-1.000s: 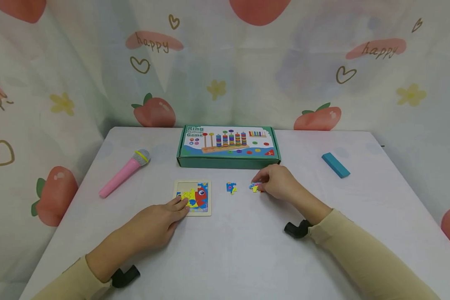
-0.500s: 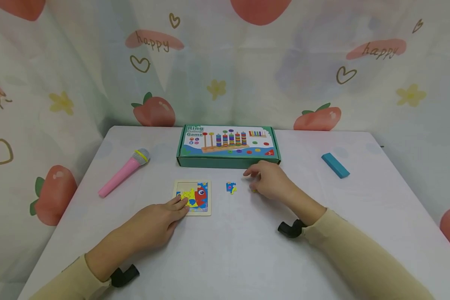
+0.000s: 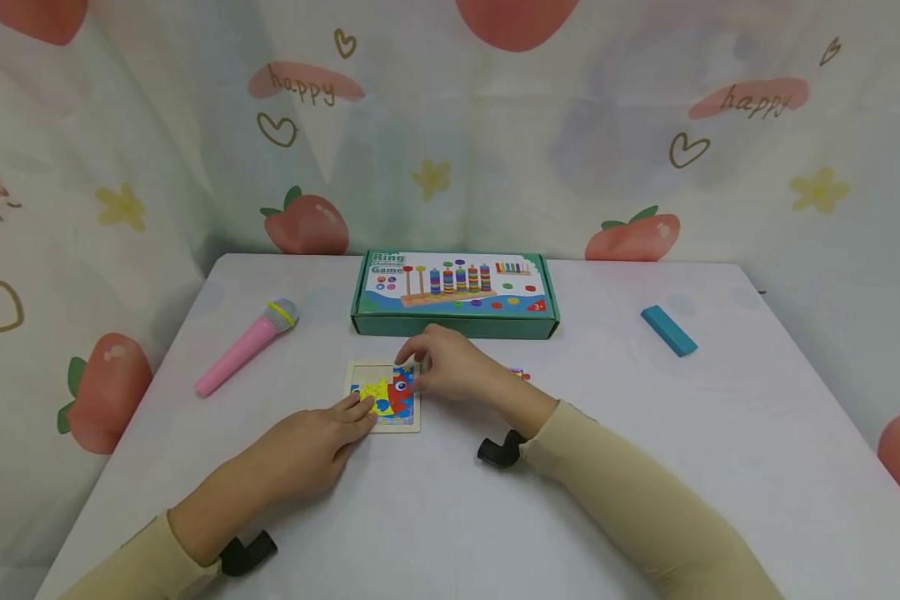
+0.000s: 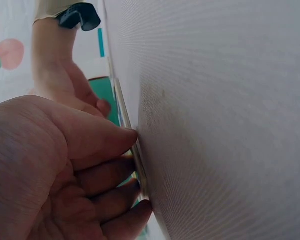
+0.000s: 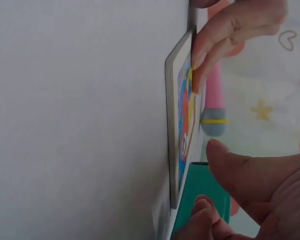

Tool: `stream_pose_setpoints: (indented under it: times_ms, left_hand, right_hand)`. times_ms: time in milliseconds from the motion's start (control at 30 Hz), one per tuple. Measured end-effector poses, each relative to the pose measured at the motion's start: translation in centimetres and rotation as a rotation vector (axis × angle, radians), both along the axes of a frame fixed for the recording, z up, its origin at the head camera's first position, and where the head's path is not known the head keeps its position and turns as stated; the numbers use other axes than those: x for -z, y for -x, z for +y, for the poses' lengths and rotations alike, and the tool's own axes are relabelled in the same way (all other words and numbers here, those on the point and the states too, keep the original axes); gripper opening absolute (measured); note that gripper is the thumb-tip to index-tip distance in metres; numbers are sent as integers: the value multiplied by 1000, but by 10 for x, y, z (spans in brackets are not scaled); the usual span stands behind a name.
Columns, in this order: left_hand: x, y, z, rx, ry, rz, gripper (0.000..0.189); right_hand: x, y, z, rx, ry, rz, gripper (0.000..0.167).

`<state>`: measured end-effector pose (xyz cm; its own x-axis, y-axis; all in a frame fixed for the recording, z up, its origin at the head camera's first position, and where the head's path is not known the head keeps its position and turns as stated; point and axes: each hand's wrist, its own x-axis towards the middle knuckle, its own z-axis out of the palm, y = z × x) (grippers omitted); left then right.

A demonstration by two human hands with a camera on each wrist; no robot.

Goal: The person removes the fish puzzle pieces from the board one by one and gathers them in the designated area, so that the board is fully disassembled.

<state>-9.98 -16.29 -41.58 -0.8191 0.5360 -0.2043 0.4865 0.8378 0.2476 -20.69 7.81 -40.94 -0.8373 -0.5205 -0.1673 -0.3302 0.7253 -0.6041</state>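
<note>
My left hand point(image 3: 311, 446) rests its straightened fingers on the lower left of a small wooden puzzle board point(image 3: 381, 427) with a fish picture. In the left wrist view, the thumb of that hand touches the board's edge point(image 4: 124, 107). The upper left of the board shows bare wood. Over its upper right corner hovers my right hand point(image 3: 450, 367). Its thumb point(image 5: 235, 167) and fingers stand apart in the right wrist view, and no piece shows between them. One loose puzzle piece point(image 3: 521, 374) lies partly behind the right wrist. Another loose piece is hidden by the right hand.
A green ring game box point(image 3: 453, 325) lies just behind the board and the right hand. To the left is a pink toy microphone point(image 3: 243, 354). A blue block point(image 3: 669, 331) lies at the right. A printed curtain point(image 3: 457, 125) hangs behind the white table point(image 3: 450, 517).
My right hand has left the far right piece on the table and moved leftward, covering the other loose piece, to the board's upper right corner. The left hand stays on the board.
</note>
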Motion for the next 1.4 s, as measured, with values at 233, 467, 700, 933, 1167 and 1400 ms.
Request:
stream_pose_setpoints:
  times_ms: [233, 467, 700, 933, 1167, 1400]
  left_hand:
    - [-1, -1, -2, 24, -15, 15, 49]
    - [1, -1, -2, 32, -21, 21, 49]
    - [0, -2, -1, 25, -25, 17, 49]
    - [0, -2, -1, 24, -26, 22, 48]
    - [-1, -2, 0, 13, -16, 6, 50]
    - [2, -1, -1, 8, -7, 3, 50]
  right_hand:
    - [6, 0, -22, -62, -43, 14, 29]
    - [6, -1, -25, -58, -75, 28, 23]
    - [6, 0, -25, -68, -91, 24, 18]
    - [5, -3, -26, -58, -109, 3, 20]
    - [8, -4, -25, -59, -95, 18, 22]
    - [12, -4, -25, -9, -55, 6, 37]
